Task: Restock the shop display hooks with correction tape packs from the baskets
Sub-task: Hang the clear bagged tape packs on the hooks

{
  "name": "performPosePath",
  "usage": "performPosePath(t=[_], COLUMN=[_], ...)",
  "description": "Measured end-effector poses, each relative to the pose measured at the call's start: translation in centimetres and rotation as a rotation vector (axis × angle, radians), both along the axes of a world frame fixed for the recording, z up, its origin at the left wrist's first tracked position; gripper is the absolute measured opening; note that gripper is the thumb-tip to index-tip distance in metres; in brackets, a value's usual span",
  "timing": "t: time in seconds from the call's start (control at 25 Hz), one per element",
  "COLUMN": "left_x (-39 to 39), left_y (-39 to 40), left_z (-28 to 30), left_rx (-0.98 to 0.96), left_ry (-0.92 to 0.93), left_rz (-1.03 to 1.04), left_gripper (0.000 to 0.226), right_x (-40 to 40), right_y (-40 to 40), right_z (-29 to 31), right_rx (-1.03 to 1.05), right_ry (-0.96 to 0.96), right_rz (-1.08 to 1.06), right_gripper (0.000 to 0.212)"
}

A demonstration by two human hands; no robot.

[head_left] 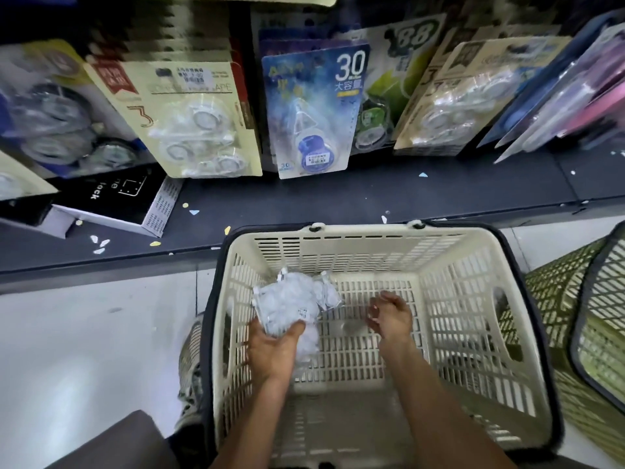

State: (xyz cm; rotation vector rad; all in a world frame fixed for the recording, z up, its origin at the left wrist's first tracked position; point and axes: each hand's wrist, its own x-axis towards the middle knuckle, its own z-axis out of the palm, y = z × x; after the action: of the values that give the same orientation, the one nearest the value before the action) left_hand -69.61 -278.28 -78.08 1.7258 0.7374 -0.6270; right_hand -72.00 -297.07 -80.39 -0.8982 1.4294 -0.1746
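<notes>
Left hand [270, 346] reaches into the cream basket [473, 333] at 6 o'clock and grips a clump of clear correction tape packs [291, 302], thumb curled over them, near the basket's left wall. Right hand [390, 316] hovers beside them over the mesh floor, fingers loosely curled, holding nothing. At 12 o'clock, carded tape packs [314, 110] hang over a dark shelf [338, 201]. A green basket [561, 299] sits at 3 o'clock.

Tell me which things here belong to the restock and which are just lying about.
Job:
- left hand, grip on clear packs
- right hand, holding nothing
- cream basket
- hanging correction tape packs

Lying about:
- black box on the dark ledge
- paper scraps
- green basket, contents unclear
</notes>
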Motion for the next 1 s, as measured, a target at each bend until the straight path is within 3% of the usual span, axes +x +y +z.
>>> performPosePath(t=[0.08, 0.12, 0.2, 0.32, 0.44, 0.56, 0.68, 0.76, 0.8, 0.92, 1.0], left_x=[-0.3, -0.6, -1.0, -1.4, -1.0, -0.8, -0.6, -0.4, -0.5, -0.7, -0.7], left_y=[-0.1, -0.1, 0.0, 0.5, 0.7, -1.0, -2.5, -2.8, -2.7, -2.5, -2.2], left_z=[0.1, 0.4, 1.0, 1.0, 1.2, 1.7, 2.5, 3.0, 3.3, 4.2, 4.6], left_rx=[-0.027, -0.048, -0.043, -0.006, 0.014, -0.020, -0.081, -0.130, -0.169, -0.299, -0.324], left_ry=[0.013, 0.009, -0.001, -0.008, -0.032, -0.043, -0.052, -0.035, -0.008, 0.093, 0.152], left_rz=[0.035, 0.056, 0.053, 0.050, 0.011, -0.019, 0.033, -0.020, -0.069, -0.194, -0.263], left_gripper=[0.080, 0.087, 0.092, 0.084, 0.059, 0.048, 0.041, 0.053, 0.065, 0.098, 0.116], right_x=[0.5, 0.9, 2.0, 3.7, 3.0, -0.4, -3.0, -3.5, -3.6, -2.3, -1.0], right_y=[0.5, 1.3, 2.9, 4.1, 3.7, 1.2, -2.8, -4.8, -5.1, -3.6, -1.9], right_z=[0.7, 0.6, -0.5, -2.6, -2.0, -2.1, -1.2, 0.9, 2.2, 5.3, 6.1], right_rx=[0.099, 0.151, 0.213, 0.193, 0.167, 0.134, 0.135, 0.148, 0.136, -0.001, -0.124], right_ry=[0.113, 0.124, 0.098, 0.110, 0.020, -0.073, -0.186, -0.336, -0.378, -0.274, -0.277], right_rz=[0.325, 0.432, 0.469, 0.374, 0.311, -0.011, -0.317, -0.188, -0.021, 0.620, 0.780], right_gripper=[0.010, 0.014, 0.025, 0.022, 0.008, 0.006, 0.027, 0.030, 0.031, 0.017, 0.021])
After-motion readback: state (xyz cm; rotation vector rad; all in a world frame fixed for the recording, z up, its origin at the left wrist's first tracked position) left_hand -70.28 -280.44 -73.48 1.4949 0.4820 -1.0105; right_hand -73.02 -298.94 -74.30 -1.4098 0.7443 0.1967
